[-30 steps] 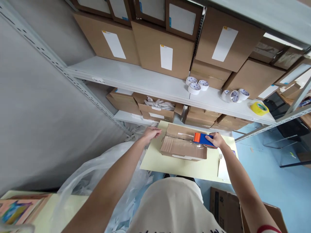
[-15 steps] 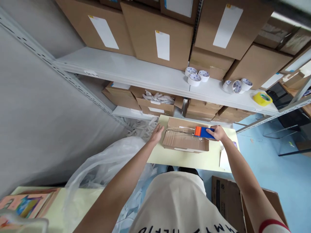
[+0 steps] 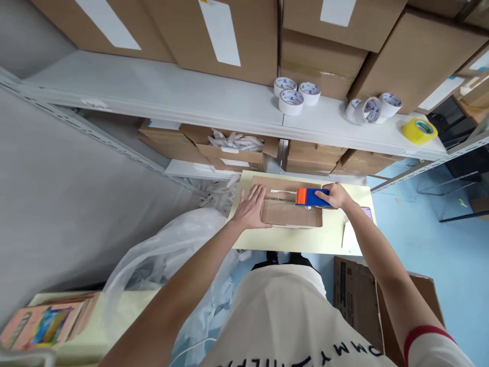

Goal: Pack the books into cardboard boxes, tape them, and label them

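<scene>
A cardboard box [image 3: 292,213] lies on the pale yellow table [image 3: 282,240], with clear tape along its top seam. My left hand [image 3: 251,208] rests on the box's left end, fingers spread, holding nothing. Over the right end of the box, my right hand [image 3: 336,195] is closed around a blue and orange tape dispenser [image 3: 315,197]. The dispenser's orange end points left and sits at the seam; its underside is hidden.
White tape rolls [image 3: 291,102] and a yellow tape roll [image 3: 419,130] stand on the grey shelf [image 3: 160,92] ahead. A phone [image 3: 367,212] and white paper [image 3: 350,238] lie at the table's right. A plastic bag [image 3: 168,250] bulges at left; an open carton [image 3: 357,295] stands below right.
My left hand has moved right, from beside the box onto its left end. My right hand still grips the tape dispenser at the box's right side. The camera view has shifted.
</scene>
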`<act>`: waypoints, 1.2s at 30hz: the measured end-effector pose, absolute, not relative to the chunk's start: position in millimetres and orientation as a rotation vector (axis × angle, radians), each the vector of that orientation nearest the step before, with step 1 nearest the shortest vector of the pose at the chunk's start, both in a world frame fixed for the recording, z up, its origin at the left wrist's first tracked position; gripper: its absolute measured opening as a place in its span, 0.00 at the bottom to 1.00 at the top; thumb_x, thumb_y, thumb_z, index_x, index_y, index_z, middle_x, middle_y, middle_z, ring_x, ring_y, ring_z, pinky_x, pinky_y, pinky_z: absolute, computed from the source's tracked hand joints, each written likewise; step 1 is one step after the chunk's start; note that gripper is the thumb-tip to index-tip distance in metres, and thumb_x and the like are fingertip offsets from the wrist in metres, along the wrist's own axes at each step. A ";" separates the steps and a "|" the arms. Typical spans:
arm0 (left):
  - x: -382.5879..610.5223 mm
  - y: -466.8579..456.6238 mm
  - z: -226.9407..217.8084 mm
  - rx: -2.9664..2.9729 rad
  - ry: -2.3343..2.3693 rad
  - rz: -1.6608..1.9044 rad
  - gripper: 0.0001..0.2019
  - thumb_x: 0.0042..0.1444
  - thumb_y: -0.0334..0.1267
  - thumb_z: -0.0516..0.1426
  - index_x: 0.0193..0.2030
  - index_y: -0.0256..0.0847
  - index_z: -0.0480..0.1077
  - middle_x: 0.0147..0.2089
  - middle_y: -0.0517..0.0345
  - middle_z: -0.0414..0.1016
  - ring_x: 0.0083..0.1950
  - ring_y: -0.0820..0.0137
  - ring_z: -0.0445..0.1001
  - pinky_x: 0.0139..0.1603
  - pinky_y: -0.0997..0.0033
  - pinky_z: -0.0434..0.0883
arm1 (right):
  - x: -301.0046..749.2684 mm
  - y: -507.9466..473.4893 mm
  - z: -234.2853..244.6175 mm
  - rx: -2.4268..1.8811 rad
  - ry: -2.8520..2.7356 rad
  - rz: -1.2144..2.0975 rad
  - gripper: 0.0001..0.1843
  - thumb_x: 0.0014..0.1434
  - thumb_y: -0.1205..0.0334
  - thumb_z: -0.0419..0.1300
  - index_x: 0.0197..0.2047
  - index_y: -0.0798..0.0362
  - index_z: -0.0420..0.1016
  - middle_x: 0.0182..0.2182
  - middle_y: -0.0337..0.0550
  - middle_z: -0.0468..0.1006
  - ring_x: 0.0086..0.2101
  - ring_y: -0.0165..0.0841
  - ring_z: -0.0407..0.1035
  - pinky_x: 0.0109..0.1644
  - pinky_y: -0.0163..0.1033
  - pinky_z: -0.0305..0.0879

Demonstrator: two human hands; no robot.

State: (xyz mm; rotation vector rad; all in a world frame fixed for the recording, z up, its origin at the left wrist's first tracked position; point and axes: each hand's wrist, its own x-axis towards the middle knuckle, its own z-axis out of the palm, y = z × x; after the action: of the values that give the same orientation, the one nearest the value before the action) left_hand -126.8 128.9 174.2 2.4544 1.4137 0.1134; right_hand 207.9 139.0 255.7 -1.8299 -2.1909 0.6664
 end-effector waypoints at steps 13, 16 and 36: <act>-114.2 134.3 177.5 2.381 1.518 -0.040 0.68 0.33 0.60 0.68 0.75 0.33 0.39 0.76 0.33 0.45 0.75 0.41 0.47 0.73 0.39 0.31 | 263.2 139.4 254.9 -1.801 -2.227 0.734 0.29 0.57 0.35 0.55 0.18 0.49 0.64 0.15 0.40 0.65 0.21 0.33 0.59 0.28 0.39 0.49; -114.9 134.7 175.1 2.386 1.527 -0.057 0.68 0.33 0.61 0.68 0.75 0.32 0.40 0.76 0.33 0.45 0.75 0.41 0.47 0.74 0.40 0.31 | 303.5 135.9 244.3 -1.823 -2.178 0.788 0.29 0.58 0.35 0.53 0.17 0.49 0.61 0.15 0.39 0.64 0.19 0.31 0.56 0.27 0.40 0.50; -24.5 132.2 177.4 2.558 1.206 -0.248 0.70 0.36 0.73 0.58 0.74 0.23 0.37 0.76 0.26 0.34 0.77 0.40 0.32 0.72 0.39 0.32 | 278.1 162.3 163.9 -1.614 -2.189 1.064 0.28 0.57 0.36 0.47 0.18 0.48 0.57 0.14 0.35 0.57 0.19 0.29 0.52 0.27 0.36 0.51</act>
State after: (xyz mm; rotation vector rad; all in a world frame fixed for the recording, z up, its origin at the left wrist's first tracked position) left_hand -24.5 132.2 177.4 2.5577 1.2065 -0.2477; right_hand 278.1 162.3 163.9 -1.6135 -2.1889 1.0639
